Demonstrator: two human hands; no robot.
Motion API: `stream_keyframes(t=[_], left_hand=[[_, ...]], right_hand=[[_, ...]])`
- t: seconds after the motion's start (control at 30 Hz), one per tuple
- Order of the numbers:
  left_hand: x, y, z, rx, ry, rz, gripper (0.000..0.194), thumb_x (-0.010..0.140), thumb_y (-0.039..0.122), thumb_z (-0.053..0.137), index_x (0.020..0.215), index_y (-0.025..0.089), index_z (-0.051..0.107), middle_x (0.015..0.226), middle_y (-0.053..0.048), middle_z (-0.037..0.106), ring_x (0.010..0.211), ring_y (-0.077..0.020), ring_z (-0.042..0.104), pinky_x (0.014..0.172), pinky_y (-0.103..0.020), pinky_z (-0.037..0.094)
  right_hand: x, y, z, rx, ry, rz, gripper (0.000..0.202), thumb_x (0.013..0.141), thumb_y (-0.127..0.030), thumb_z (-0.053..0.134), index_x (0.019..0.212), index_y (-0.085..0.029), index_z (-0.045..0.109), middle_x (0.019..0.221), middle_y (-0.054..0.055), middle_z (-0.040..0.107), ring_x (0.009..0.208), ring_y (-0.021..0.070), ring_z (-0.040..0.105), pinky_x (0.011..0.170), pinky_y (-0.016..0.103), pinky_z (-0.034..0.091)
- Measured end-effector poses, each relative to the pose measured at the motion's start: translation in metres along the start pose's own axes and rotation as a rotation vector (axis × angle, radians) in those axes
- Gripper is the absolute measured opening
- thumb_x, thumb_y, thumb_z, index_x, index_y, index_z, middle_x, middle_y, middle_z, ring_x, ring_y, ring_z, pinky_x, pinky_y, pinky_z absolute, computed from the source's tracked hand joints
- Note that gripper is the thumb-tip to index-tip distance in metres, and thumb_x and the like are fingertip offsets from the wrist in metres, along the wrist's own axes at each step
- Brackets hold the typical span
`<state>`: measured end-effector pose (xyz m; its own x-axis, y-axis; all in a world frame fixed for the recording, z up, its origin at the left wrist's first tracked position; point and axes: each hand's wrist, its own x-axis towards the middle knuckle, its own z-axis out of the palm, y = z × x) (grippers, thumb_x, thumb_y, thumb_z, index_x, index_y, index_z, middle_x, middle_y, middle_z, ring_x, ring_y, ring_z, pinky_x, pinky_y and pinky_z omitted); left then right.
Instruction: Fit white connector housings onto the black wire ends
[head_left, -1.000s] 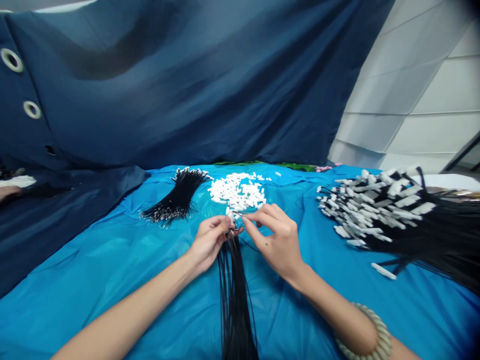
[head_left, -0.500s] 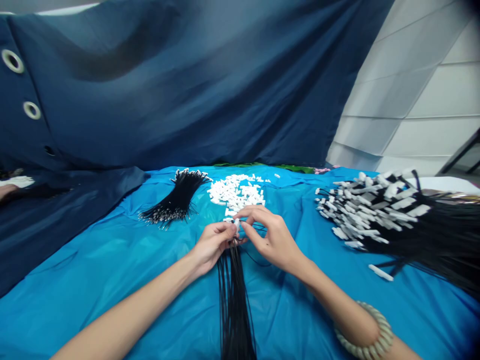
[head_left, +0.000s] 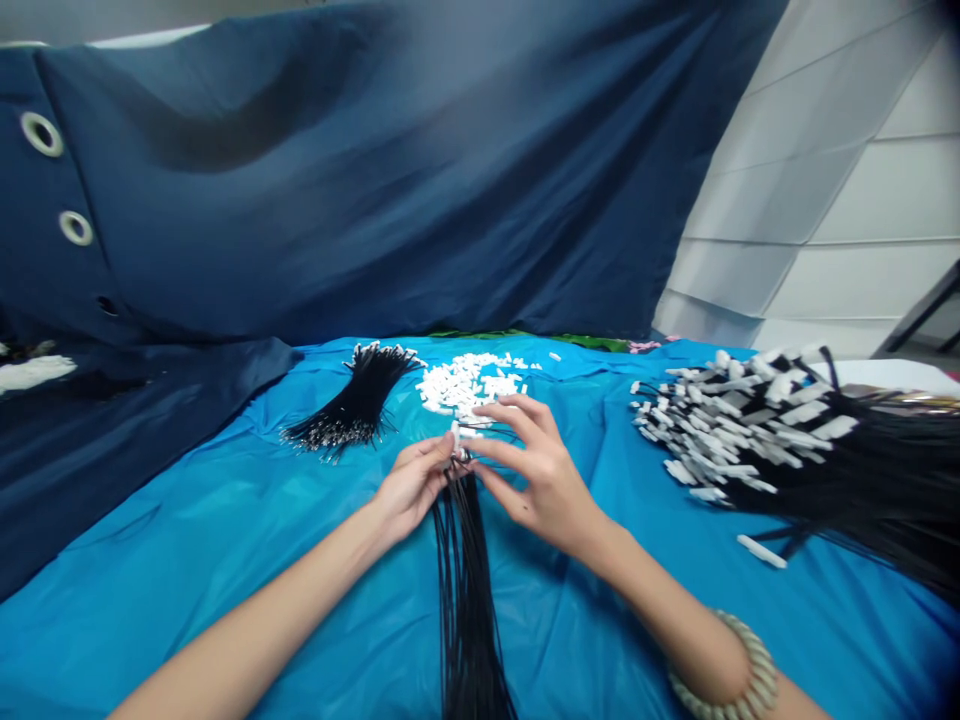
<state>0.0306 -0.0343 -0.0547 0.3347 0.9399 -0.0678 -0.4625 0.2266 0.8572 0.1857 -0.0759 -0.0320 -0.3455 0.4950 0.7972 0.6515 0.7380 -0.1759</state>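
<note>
- Wires [head_left: 466,580]: they hang from the fingers over the middle of the blue cloth [head_left: 300,560], dark and thin, running on past the bottom of the view.
- Just changed: half a second ago the right fingertips were gathered at the white piece; now they are fanned out. The left hand alone seems to have charge of the piece, so the work looks to be between one small handling and the next.
- Long axis: the wires run from the hands toward the cloth's near edge, nearly straight. The connector [head_left: 455,434] at their top looks roughly upright, its upper end toward the far edge; its exact facing is too small to tell.
- Left hand [head_left: 414,485]: thumb and fingers pinch the connector, the wires trailing below.
- Right hand [head_left: 536,470]: fingers spread, thumb and forefinger parted; whether a tip touches the connector, I cannot tell. A few strands cross by its fingers.
- Just beyond: a pile [head_left: 472,382] of loose white pieces, toward the cloth's far edge.
- Farther left: a tied-looking bundle [head_left: 358,395], slanting, white tips farther off.
- Right side: a large heap [head_left: 750,420], its white ends pointing left.
</note>
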Motion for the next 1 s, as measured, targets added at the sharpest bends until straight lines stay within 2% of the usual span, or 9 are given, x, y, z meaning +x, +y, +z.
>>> stream_keyframes(t=[0.1, 0.17, 0.37, 0.73, 1.0], left_hand=[[-0.001, 0.003, 0.001, -0.008, -0.006, -0.009, 0.01, 0.067, 0.019, 0.063, 0.071, 0.01, 0.064, 0.064, -0.004, 0.062, 0.058, -0.0098, 0.058, 0.057, -0.018, 0.047], [-0.001, 0.004, 0.002, -0.007, -0.007, -0.011, 0.009, 0.067, 0.019, 0.063, 0.069, 0.01, 0.064, 0.063, -0.004, 0.062, 0.058, -0.0102, 0.058, 0.057, -0.019, 0.046], [0.001, 0.001, 0.001, -0.035, -0.001, -0.014, 0.012, 0.065, 0.021, 0.065, 0.066, 0.009, 0.063, 0.059, -0.002, 0.06, 0.054, -0.0069, 0.054, 0.052, -0.015, 0.043], [0.0, 0.0, 0.001, -0.063, 0.003, -0.069, 0.014, 0.065, 0.022, 0.065, 0.065, 0.009, 0.061, 0.059, -0.001, 0.059, 0.052, -0.0049, 0.053, 0.049, -0.013, 0.041], [0.001, 0.0, 0.001, -0.073, 0.022, -0.105, 0.014, 0.067, 0.022, 0.064, 0.065, 0.008, 0.061, 0.057, -0.002, 0.058, 0.05, -0.0054, 0.052, 0.047, -0.014, 0.042]], right_hand=[[-0.001, -0.002, -0.003, -0.046, -0.127, -0.188, 0.023, 0.077, -0.013, 0.05, 0.094, -0.024, 0.06, 0.114, 0.005, 0.05, 0.109, 0.0218, 0.036, 0.088, 0.041, 0.036], [-0.002, -0.004, -0.002, -0.078, -0.147, -0.242, 0.019, 0.079, -0.013, 0.049, 0.09, -0.021, 0.061, 0.108, 0.005, 0.053, 0.104, 0.0207, 0.04, 0.085, 0.039, 0.038], [-0.006, -0.003, 0.008, -0.126, -0.082, -0.352, 0.012, 0.082, -0.014, 0.048, 0.084, -0.016, 0.06, 0.091, 0.003, 0.062, 0.095, 0.0168, 0.047, 0.08, 0.033, 0.039], [-0.005, -0.001, 0.008, -0.209, -0.024, -0.534, 0.014, 0.081, -0.009, 0.047, 0.084, -0.009, 0.061, 0.085, 0.005, 0.064, 0.087, 0.0168, 0.054, 0.076, 0.032, 0.044], [-0.005, 0.002, 0.012, -0.223, -0.008, -0.544, 0.013, 0.08, -0.009, 0.047, 0.082, -0.011, 0.06, 0.083, 0.005, 0.064, 0.085, 0.0162, 0.054, 0.075, 0.031, 0.045]])
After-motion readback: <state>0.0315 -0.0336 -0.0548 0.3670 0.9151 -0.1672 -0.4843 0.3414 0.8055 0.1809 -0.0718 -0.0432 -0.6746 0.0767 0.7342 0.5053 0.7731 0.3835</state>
